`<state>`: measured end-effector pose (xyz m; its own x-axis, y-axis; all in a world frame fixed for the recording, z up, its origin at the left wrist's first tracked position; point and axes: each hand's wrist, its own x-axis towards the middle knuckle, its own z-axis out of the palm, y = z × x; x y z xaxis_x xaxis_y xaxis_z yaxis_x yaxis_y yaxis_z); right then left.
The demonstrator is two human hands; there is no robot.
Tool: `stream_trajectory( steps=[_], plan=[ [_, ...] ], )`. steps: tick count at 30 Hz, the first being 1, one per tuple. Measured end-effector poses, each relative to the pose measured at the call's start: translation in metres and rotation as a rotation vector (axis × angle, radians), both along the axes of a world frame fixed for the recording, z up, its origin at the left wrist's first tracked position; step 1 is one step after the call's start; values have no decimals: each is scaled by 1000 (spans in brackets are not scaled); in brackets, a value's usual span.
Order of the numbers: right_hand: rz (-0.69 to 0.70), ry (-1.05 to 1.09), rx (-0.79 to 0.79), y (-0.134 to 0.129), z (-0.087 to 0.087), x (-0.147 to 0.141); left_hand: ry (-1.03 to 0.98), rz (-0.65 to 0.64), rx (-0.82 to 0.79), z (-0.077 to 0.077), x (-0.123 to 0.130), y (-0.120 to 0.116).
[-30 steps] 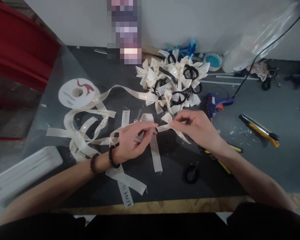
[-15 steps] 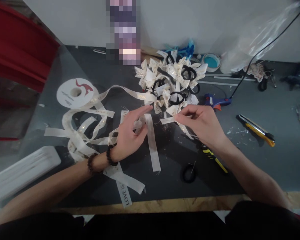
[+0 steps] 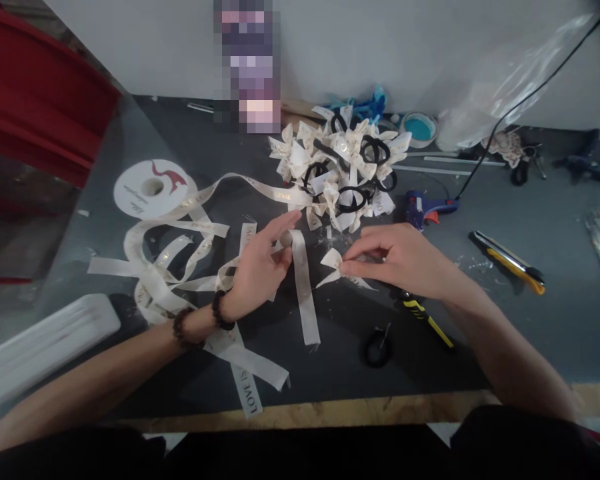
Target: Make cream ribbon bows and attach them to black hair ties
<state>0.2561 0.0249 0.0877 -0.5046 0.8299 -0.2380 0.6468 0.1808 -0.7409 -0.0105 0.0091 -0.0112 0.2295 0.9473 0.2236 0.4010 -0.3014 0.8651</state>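
Because the small cream bow of printed ribbon [image 3: 331,259] is held only by a closed pinch at its gathered centre, between the thumb and fingertips of the right hand [image 3: 397,261], its folds would probably loosen if those fingers slackened. It sits near the middle of the dark grey tabletop [image 3: 340,373], tails splayed toward four and eight o'clock; whether it touches the surface I cannot tell. At nine o'clock the left hand [image 3: 260,267] has thumb and forefinger apart, with no firm hold visible, beside the folded end of a flat off-white ribbon strip [image 3: 306,293], which a careless sweep could drag. Farther toward nine, a tangle of loose cream ribbon [image 3: 155,280] could snag the wrist, and the round white cardboard spool [image 3: 140,190] lies at ten. Close by at twelve, a heap of cream bows with black elastic bands [image 3: 350,150] crowds any reach away from the body. The blue plastic glue gun [image 3: 417,205] at two could burn the knuckles if hot. Yellow-and-black handled pliers [image 3: 437,328] lie under the forearm's edge at four, and a black ring-shaped elastic [image 3: 377,363] at five.
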Motion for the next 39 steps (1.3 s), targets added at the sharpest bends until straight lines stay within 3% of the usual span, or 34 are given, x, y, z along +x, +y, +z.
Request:
stream_trajectory(
  steps=[5,11,16,21,25,29,32,36,39],
  plan=[
    [-26,-30,-102,-1,4,-1,49,0,31,3,1,0],
    [43,-30,-121,1,12,-1,56,25,-20,7,3,-1],
    [52,-5,-190,2,8,-1,39,20,88,7,2,-3],
    [84,78,-152,2,3,-2,70,31,191,6,0,-5],
    [3,79,-108,1,-1,-4,68,32,172,8,1,-7],
    [-96,59,-26,-1,0,-5,72,-4,176,15,1,-9],
    [-152,63,74,-6,1,-10,55,-64,268,20,0,-12],
    [-218,-20,314,-21,-5,-25,58,-77,441,20,-1,-17],
    [-172,-65,507,-35,-17,-38,66,-84,501,15,0,-20]
  ],
)
